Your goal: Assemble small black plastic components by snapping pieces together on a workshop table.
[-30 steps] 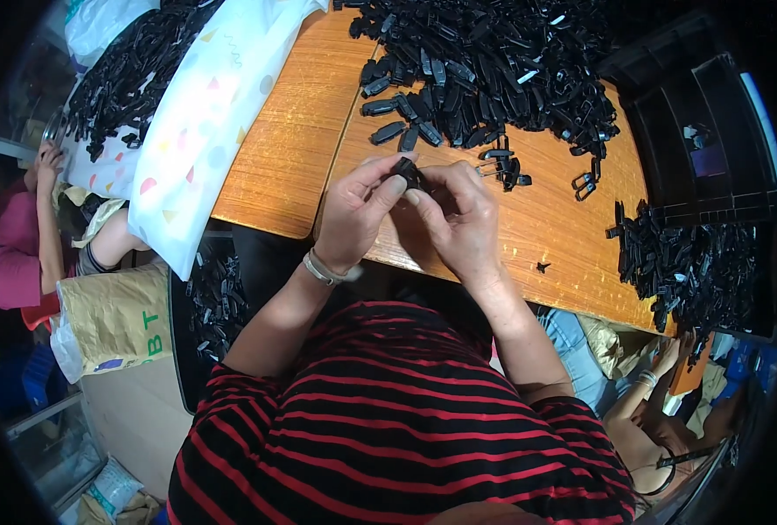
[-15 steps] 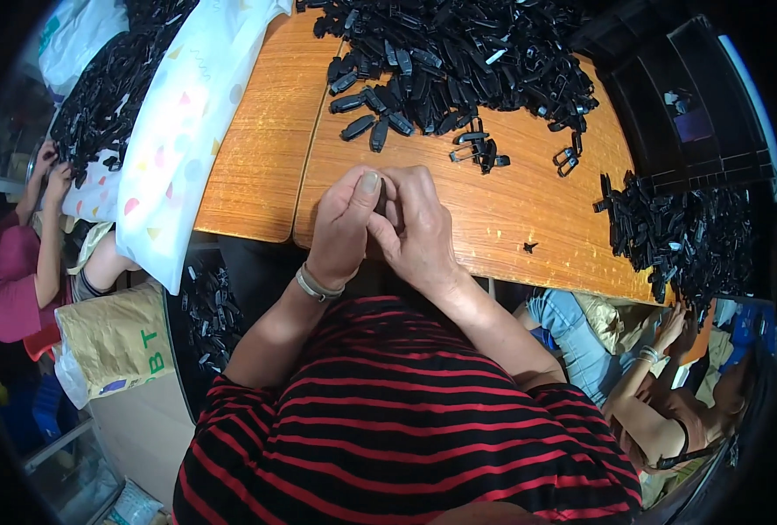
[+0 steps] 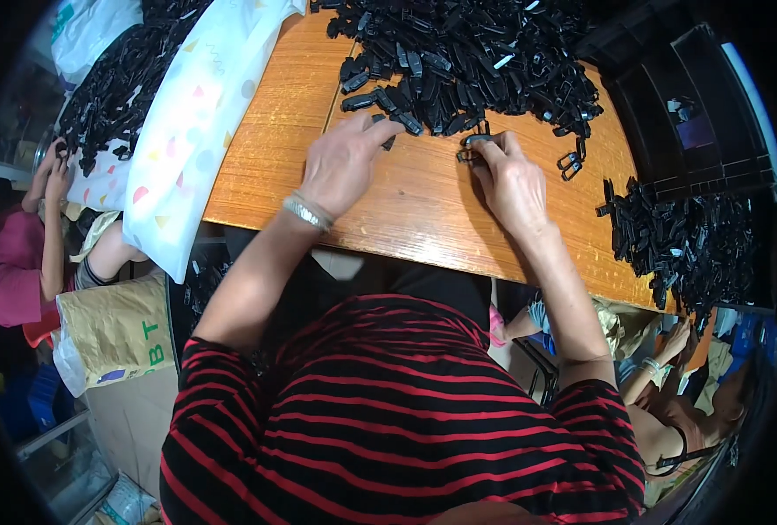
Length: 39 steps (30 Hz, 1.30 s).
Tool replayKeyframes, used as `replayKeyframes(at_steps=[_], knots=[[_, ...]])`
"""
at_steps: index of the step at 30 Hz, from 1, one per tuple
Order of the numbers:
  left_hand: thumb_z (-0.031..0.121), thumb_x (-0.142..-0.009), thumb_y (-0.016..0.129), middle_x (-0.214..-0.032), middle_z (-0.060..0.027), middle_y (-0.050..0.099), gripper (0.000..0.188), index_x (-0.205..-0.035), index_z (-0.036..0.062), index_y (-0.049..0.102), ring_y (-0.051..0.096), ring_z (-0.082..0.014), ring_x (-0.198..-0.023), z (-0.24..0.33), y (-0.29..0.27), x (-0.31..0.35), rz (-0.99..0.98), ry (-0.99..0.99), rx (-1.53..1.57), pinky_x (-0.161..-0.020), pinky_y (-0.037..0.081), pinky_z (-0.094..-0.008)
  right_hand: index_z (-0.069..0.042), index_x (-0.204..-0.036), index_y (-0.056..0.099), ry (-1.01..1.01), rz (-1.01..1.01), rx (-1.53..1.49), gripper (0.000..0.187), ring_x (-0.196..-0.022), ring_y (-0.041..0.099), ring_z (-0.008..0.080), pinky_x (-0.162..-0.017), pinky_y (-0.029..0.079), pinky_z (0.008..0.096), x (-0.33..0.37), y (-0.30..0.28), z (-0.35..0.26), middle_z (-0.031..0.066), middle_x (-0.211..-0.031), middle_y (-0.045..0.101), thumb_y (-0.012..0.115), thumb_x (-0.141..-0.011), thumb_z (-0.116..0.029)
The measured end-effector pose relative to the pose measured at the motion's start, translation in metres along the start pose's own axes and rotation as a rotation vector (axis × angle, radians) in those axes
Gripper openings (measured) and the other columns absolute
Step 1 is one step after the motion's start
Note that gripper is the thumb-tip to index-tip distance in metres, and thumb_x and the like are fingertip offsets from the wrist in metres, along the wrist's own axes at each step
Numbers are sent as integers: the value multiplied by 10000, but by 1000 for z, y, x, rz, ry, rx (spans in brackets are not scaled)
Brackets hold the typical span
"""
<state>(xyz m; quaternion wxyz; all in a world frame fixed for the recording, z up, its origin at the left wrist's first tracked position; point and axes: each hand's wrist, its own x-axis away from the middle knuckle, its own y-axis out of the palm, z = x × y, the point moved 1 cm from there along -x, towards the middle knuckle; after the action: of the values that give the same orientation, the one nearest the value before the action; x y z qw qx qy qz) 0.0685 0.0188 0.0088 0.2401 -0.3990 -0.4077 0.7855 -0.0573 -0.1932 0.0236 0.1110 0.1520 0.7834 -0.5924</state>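
Note:
Near the front of a big heap of black plastic buckle parts [image 3: 458, 61], both my hands are over the wooden table [image 3: 397, 219]. My left hand [image 3: 343, 164] has its fingertips closed on a solid, oblong black buckle part [image 3: 388, 143], largely covered by the fingers. To its right, my right hand [image 3: 513, 179] pinches an open-framed black buckle part [image 3: 469, 156] between thumb and fingers. More oblong parts lie loose just beyond my left hand. Another framed buckle part [image 3: 570, 164] rests to the right of my right hand.
A smaller pile of black parts [image 3: 677, 241] is at the right table edge, below a dark bin [image 3: 686, 114]. White patterned plastic sheeting [image 3: 192, 131] hangs at left, beside another black heap [image 3: 117, 105]. People work at far left and lower right; a paper sack [image 3: 113, 332] stands lower left.
My hands were together over the table's near edge. They have parted and reached forward to the parts, the left one going left and the right one right.

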Motion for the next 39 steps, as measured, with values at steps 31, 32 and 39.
replayKeyframes(at_steps=[31, 32, 39], knots=[[77, -920, 617, -960, 1, 633, 267, -1176, 11, 579, 578, -76, -807, 11, 6, 18, -92, -574, 1365, -665, 455, -202, 4, -1047, 630, 66, 92, -539, 214, -639, 565, 111, -588, 466, 249, -19, 26, -50, 57, -845, 608, 690, -858, -78], [84, -926, 617, -955, -7, 637, 271, -1186, 19, 579, 580, -68, -801, 13, 6, 18, -108, -561, 1427, -659, 447, -190, 3, -1050, 630, 50, 127, -609, 211, -633, 556, 83, -575, 455, 229, -19, 28, -54, 47, -847, 610, 688, -861, -72], [94, -926, 632, -899, -20, 649, 252, -1158, 2, 596, 583, -58, -743, 18, 2, 25, -1, -555, 1529, -646, 456, -188, 7, -1057, 636, 48, 151, -680, 210, -635, 579, 87, -570, 456, 225, -14, 20, -70, 66, -881, 602, 687, -863, -56]])
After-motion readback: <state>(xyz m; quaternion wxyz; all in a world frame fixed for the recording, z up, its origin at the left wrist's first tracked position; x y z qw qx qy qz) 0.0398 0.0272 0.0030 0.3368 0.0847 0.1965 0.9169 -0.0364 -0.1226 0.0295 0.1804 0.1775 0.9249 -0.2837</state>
